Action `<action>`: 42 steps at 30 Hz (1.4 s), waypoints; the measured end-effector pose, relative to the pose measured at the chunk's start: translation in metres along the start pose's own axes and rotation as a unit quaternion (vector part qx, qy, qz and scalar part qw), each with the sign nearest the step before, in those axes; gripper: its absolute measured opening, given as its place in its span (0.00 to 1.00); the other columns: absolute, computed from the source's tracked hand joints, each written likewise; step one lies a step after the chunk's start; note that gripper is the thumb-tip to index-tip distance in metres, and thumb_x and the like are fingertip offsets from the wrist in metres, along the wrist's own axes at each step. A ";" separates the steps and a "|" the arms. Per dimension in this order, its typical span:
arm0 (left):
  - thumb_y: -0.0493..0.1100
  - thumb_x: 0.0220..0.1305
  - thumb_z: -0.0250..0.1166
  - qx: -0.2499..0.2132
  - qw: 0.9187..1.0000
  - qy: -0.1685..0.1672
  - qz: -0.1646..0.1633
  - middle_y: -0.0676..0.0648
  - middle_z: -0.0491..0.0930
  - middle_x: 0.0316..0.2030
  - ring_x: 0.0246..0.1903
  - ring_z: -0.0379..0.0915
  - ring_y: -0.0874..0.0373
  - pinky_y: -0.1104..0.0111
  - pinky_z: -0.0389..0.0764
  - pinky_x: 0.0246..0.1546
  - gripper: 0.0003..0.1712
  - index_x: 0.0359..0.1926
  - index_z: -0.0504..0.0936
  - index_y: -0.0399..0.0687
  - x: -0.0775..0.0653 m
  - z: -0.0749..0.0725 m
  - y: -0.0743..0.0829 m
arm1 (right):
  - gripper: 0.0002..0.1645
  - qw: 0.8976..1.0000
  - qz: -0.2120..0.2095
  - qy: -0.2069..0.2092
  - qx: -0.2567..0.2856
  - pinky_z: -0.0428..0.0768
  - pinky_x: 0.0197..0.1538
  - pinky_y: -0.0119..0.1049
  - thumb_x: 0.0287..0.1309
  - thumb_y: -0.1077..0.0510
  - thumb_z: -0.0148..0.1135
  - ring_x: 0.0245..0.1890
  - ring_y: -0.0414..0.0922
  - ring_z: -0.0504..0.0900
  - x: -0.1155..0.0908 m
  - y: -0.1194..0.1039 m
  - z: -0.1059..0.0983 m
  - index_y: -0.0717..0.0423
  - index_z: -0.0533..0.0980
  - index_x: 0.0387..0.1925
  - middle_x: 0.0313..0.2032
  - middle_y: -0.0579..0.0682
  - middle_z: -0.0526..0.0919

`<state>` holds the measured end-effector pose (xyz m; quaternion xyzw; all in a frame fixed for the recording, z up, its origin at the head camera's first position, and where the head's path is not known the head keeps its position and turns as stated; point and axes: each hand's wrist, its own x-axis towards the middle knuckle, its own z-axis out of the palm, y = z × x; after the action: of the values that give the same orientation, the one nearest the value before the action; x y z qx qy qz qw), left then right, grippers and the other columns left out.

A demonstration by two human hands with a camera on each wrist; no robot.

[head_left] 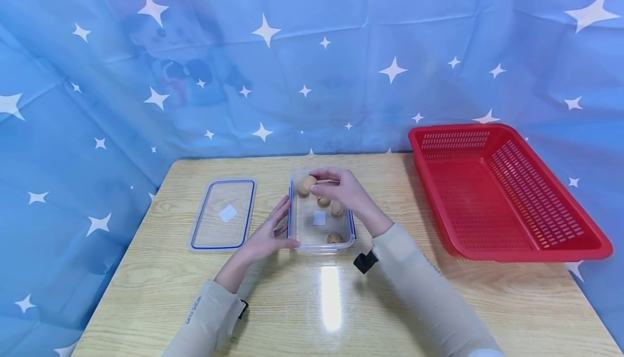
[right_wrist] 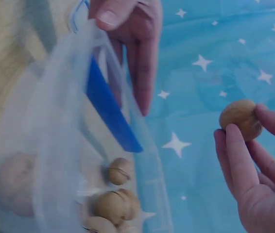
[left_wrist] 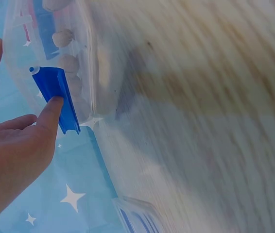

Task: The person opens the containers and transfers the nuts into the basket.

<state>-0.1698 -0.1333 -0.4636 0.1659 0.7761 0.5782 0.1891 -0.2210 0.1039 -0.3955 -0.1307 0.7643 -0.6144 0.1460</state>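
Note:
My right hand (head_left: 338, 188) pinches a walnut (right_wrist: 241, 119) between its thumb and fingertips, over the far left part of a clear plastic container (head_left: 304, 232). In the right wrist view the nut is held up above the rim. Several more walnuts (head_left: 334, 238) lie on the container's floor, some of them clustered together. My left hand (head_left: 265, 236) steadies the container's left side with fairly straight fingers, its thumb at the near left corner. In the left wrist view one digit touches the blue latch flap (left_wrist: 60, 99), which hangs open.
A clear lid (head_left: 224, 216) with a blue seal lies flat on the wooden table (head_left: 161, 286), left of the container. At the right stands a red plastic basket (head_left: 487, 205) with slotted walls. A blue curtain (head_left: 302, 59) with white stars hangs behind the table.

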 end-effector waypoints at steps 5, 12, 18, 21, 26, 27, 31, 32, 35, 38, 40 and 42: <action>0.32 0.56 0.72 0.001 1.000 -0.005 0.002 0.45 0.30 0.81 0.79 0.36 0.40 0.49 0.58 0.77 0.60 0.79 0.41 0.39 0.000 -0.001 -0.001 | 0.29 1.000 -0.009 0.003 -0.009 0.79 0.65 0.50 0.65 0.54 0.64 0.62 0.56 0.79 0.001 -0.011 -0.011 0.56 0.73 0.66 0.64 0.58 0.77; 0.32 0.56 0.72 0.007 1.000 -0.006 0.000 0.45 0.30 0.81 0.78 0.37 0.39 0.48 0.58 0.76 0.60 0.79 0.41 0.40 0.001 -0.001 -0.003 | 0.29 0.999 -0.020 0.013 -0.027 0.74 0.70 0.53 0.65 0.52 0.64 0.64 0.54 0.77 0.002 -0.023 -0.024 0.53 0.73 0.66 0.65 0.55 0.77; 0.32 0.55 0.73 0.005 1.000 -0.007 0.000 0.45 0.30 0.81 0.79 0.37 0.40 0.49 0.59 0.76 0.62 0.79 0.40 0.40 0.003 0.000 -0.003 | 0.29 0.999 -0.022 0.020 -0.020 0.73 0.71 0.53 0.66 0.54 0.63 0.64 0.55 0.77 0.003 -0.031 -0.037 0.56 0.72 0.66 0.64 0.58 0.77; 0.32 0.55 0.73 0.005 1.000 -0.008 0.001 0.45 0.30 0.81 0.79 0.36 0.40 0.49 0.58 0.76 0.61 0.79 0.40 0.40 0.003 -0.001 -0.003 | 0.29 0.999 -0.022 0.027 -0.021 0.73 0.72 0.52 0.66 0.54 0.63 0.64 0.55 0.77 0.003 -0.035 -0.043 0.57 0.72 0.66 0.63 0.59 0.77; 0.31 0.55 0.72 0.003 1.000 -0.009 0.002 0.45 0.29 0.81 0.79 0.36 0.40 0.50 0.58 0.77 0.61 0.79 0.40 0.39 0.003 -0.001 -0.002 | 0.29 0.999 -0.017 0.040 -0.024 0.73 0.72 0.53 0.66 0.54 0.63 0.65 0.54 0.76 0.004 -0.038 -0.052 0.55 0.72 0.66 0.63 0.58 0.77; 0.31 0.55 0.72 0.003 1.000 -0.009 0.002 0.45 0.29 0.81 0.79 0.36 0.40 0.50 0.58 0.77 0.61 0.79 0.40 0.39 0.002 -0.001 -0.002 | 0.28 0.999 -0.016 0.043 -0.024 0.73 0.72 0.52 0.66 0.53 0.63 0.65 0.54 0.76 0.004 -0.037 -0.054 0.55 0.73 0.66 0.63 0.57 0.77; 0.31 0.55 0.72 0.001 1.000 -0.009 0.002 0.45 0.29 0.81 0.79 0.35 0.40 0.50 0.58 0.77 0.62 0.79 0.40 0.40 0.002 -0.001 -0.002 | 0.29 0.998 -0.017 0.056 -0.026 0.73 0.72 0.52 0.66 0.53 0.63 0.66 0.54 0.75 0.004 -0.037 -0.061 0.55 0.72 0.66 0.64 0.57 0.76; 0.31 0.55 0.72 0.000 1.000 -0.009 0.002 0.45 0.29 0.81 0.79 0.35 0.41 0.50 0.58 0.77 0.62 0.79 0.40 0.40 0.002 -0.001 -0.002 | 0.28 0.998 -0.017 0.059 -0.029 0.73 0.72 0.52 0.66 0.53 0.63 0.65 0.53 0.76 0.004 -0.038 -0.063 0.55 0.72 0.66 0.64 0.57 0.76; 0.31 0.55 0.72 -0.001 1.000 -0.008 0.001 0.46 0.29 0.81 0.79 0.35 0.41 0.50 0.58 0.77 0.62 0.79 0.40 0.41 0.003 -0.001 -0.002 | 0.29 0.997 -0.020 0.068 -0.033 0.73 0.71 0.50 0.66 0.55 0.62 0.65 0.54 0.75 0.004 -0.040 -0.068 0.58 0.71 0.66 0.64 0.59 0.76; 0.31 0.55 0.72 0.001 1.000 -0.008 0.000 0.46 0.30 0.81 0.79 0.35 0.41 0.50 0.58 0.77 0.62 0.79 0.40 0.41 0.003 -0.001 -0.002 | 0.30 0.996 -0.015 0.076 -0.042 0.74 0.71 0.49 0.67 0.54 0.62 0.66 0.54 0.75 0.002 -0.043 -0.073 0.58 0.70 0.67 0.65 0.60 0.75; 0.31 0.55 0.73 0.002 1.000 -0.008 0.000 0.46 0.30 0.81 0.79 0.35 0.41 0.50 0.59 0.77 0.62 0.79 0.40 0.41 0.003 -0.001 -0.002 | 0.31 0.996 -0.013 0.081 -0.042 0.74 0.71 0.48 0.67 0.54 0.62 0.66 0.54 0.74 0.001 -0.046 -0.076 0.58 0.70 0.68 0.65 0.60 0.74; 0.31 0.55 0.73 0.004 1.000 -0.008 0.000 0.46 0.30 0.81 0.79 0.35 0.41 0.50 0.59 0.76 0.62 0.79 0.40 0.41 0.002 -0.001 -0.002 | 0.31 0.995 -0.011 0.086 -0.046 0.74 0.71 0.48 0.67 0.53 0.61 0.66 0.54 0.74 0.000 -0.047 -0.080 0.58 0.69 0.69 0.65 0.60 0.74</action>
<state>-0.1725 -0.1335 -0.4651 0.1714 0.7767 0.5740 0.1947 -0.2504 0.1660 -0.3329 -0.0924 0.8002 -0.5889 0.0662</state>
